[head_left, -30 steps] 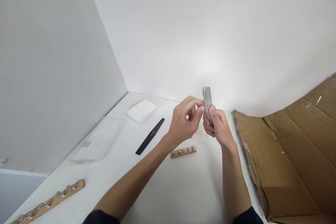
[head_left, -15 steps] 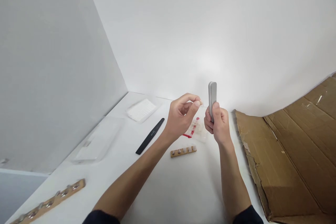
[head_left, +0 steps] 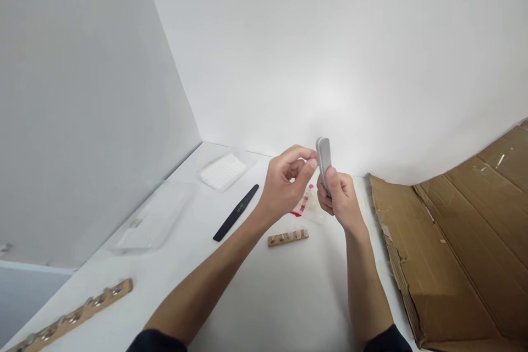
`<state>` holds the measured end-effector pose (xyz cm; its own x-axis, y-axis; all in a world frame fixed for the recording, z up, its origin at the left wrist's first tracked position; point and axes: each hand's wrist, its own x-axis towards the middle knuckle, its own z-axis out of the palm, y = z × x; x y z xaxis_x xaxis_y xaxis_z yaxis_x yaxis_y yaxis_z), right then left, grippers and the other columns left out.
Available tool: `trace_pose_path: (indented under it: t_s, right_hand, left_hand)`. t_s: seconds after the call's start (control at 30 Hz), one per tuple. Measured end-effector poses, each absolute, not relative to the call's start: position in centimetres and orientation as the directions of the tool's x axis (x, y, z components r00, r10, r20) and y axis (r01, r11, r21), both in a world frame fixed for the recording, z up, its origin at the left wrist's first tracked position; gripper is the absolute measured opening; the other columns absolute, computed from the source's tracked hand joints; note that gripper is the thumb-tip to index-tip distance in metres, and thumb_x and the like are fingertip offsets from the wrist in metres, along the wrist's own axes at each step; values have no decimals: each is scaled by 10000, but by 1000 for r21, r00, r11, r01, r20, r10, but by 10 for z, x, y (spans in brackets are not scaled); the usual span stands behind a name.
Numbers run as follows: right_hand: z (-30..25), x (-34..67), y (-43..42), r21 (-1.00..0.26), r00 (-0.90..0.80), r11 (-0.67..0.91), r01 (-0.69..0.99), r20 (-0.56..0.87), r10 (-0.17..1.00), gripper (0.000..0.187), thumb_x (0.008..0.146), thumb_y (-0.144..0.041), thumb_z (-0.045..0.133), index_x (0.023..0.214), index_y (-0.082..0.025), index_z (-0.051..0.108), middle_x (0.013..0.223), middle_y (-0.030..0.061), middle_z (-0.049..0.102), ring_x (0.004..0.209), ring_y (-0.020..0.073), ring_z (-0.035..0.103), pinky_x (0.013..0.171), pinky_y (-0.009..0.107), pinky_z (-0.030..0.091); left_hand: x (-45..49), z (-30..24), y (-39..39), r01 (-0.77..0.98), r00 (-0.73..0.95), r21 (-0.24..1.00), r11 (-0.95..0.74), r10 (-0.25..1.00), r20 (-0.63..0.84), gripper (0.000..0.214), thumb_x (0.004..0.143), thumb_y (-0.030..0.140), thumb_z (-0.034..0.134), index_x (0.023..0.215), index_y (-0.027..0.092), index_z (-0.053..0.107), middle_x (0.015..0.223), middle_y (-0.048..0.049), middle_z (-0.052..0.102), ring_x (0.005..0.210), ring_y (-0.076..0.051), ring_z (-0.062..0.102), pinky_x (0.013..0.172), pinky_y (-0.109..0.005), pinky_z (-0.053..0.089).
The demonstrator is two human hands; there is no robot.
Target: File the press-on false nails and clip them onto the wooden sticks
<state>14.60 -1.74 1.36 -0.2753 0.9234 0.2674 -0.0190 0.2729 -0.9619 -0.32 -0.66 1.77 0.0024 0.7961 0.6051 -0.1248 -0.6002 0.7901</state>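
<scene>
My right hand (head_left: 340, 195) is wrapped round a slim silver-grey stick-shaped device (head_left: 324, 153) with rounded ends, held upright and leaning slightly left. My left hand (head_left: 289, 179) is closed in a pinch, thumb against forefinger, just left of the device's upper part. Whatever lies between those fingertips is too small and hidden to make out. Below the hands, a short wooden strip (head_left: 287, 239) carries several small nail tips on round metal bases. A red-and-clear plastic packet (head_left: 305, 204) lies behind it, partly covered by my hands.
A black nail file (head_left: 236, 213) lies left of my left forearm. Farther back is a clear pack of white pieces (head_left: 223, 171); a clear plastic box (head_left: 150, 223) sits at left. A longer wooden strip (head_left: 82, 311) occupies the front left. Flattened cardboard (head_left: 457, 242) covers the right side.
My right hand has brought the grey device left and slightly down, so its upper part is now close beside my left fingertips. My left hand has barely moved and stays pinched.
</scene>
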Motion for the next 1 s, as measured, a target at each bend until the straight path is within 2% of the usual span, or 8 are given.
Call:
trace_pose_path:
  t_s: [0.13, 0.2, 0.3, 0.37, 0.5, 0.7, 0.8, 1.0]
  right_hand:
    - [10, 145, -16, -958, -270, 287, -7, 278, 922, 669, 967, -759, 563, 592, -229, 401, 480, -75, 292, 392, 62, 232, 372, 237, 189]
    - [9, 143, -13, -942, -107, 336, 16, 333, 937, 671, 975, -763, 539, 590, -232, 401, 478, -68, 306, 397, 71, 252, 372, 246, 201]
    - [10, 142, -10, -911, 185, 410, 48, 412, 892, 666, 980, -761, 530, 589, -239, 394, 485, -60, 316, 400, 80, 275, 372, 257, 205]
    - [12, 142, -10, -904, 242, 427, 31, 421, 874, 663, 973, -772, 530, 596, -243, 396, 483, -64, 306, 387, 80, 270, 365, 260, 198]
    - [14, 145, -15, -891, 123, 454, -8, 450, 884, 661, 979, -776, 517, 607, -241, 409, 475, -71, 296, 377, 75, 251, 360, 254, 191]
    - [8, 146, -19, -908, -184, 417, 40, 404, 896, 626, 1013, -670, 575, 602, -223, 421, 500, -57, 337, 416, 75, 290, 384, 246, 202]
    - [5, 144, -16, -917, -208, 397, 45, 380, 901, 627, 1008, -662, 590, 597, -221, 420, 506, -54, 343, 423, 76, 295, 387, 248, 197]
    - [7, 139, -17, -927, -121, 375, -5, 373, 920, 626, 1004, -687, 573, 613, -225, 412, 507, -55, 353, 423, 78, 297, 392, 247, 224]
  left_hand:
    - [-5, 18, -6, -164, 19, 807, -567, 817, 577, 294, 947, 429, 750, 817, 191, 638, 615, 53, 440, 500, -70, 321, 485, -261, 253]
    - [-3, 17, -7, -176, 61, 825, -537, 831, 553, 313, 948, 458, 747, 823, 188, 649, 593, 58, 421, 487, -67, 308, 472, -258, 240]
    - [0, 14, -8, -279, 170, 867, -413, 867, 468, 357, 945, 527, 735, 850, 194, 648, 538, 79, 368, 444, -60, 238, 425, -250, 183]
    - [1, 13, -7, -359, 214, 879, -314, 889, 405, 380, 926, 555, 748, 858, 198, 640, 511, 94, 334, 427, -55, 203, 407, -242, 151]
    - [0, 12, -2, -450, 215, 865, -223, 913, 347, 397, 895, 564, 781, 865, 192, 646, 494, 107, 325, 421, -49, 209, 402, -221, 158]
    - [-3, 16, 0, -490, 133, 836, -245, 927, 350, 386, 867, 540, 819, 869, 189, 657, 496, 108, 327, 428, -48, 224, 408, -217, 156]
    - [-1, 16, -2, -491, 100, 829, -268, 928, 360, 398, 856, 545, 831, 856, 191, 649, 490, 109, 320, 428, -44, 203, 409, -221, 149]
    - [10, 9, -3, -461, 100, 828, -320, 908, 407, 394, 838, 529, 850, 822, 189, 652, 473, 118, 282, 402, -38, 180, 383, -218, 125]
